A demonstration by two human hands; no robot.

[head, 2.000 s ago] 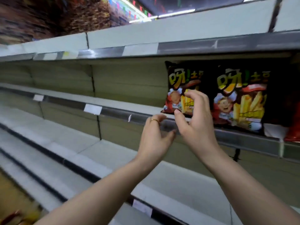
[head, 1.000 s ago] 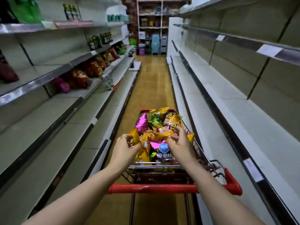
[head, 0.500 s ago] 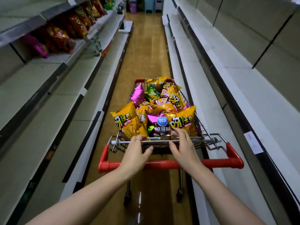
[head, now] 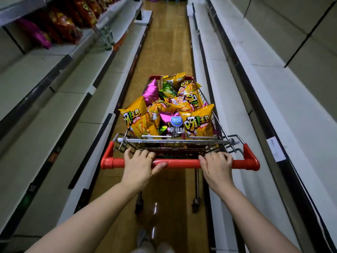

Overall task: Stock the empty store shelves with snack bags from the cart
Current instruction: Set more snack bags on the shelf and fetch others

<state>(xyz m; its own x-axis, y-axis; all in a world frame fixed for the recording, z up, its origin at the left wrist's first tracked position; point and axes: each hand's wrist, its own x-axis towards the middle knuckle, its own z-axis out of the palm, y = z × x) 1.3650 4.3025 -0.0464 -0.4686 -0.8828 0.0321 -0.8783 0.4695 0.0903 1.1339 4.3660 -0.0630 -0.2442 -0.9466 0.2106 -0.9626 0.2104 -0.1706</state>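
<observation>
A wire shopping cart (head: 223, 128) stands in the aisle in front of me, heaped with snack bags (head: 198, 122), mostly yellow, with pink, green and dark ones among them. My left hand (head: 139, 166) grips the left part of the cart's red handle bar (head: 182, 163), fingers curled over it, a ring on one finger. My right hand (head: 217, 166) grips the same bar further right. Bare white shelves (head: 255, 73) run along the right side of the aisle.
On the left, shelves (head: 42, 99) run along the aisle; an upper one holds red and pink snack bags (head: 62, 24). A yellow-brown floor (head: 164, 48) stretches ahead of the cart. Paper price tags (head: 275, 150) hang on the right shelf edges.
I turned from the shelf with dark snack bags to face the cart. Both hands drew back from the bags in the cart and closed on the red handle bar.
</observation>
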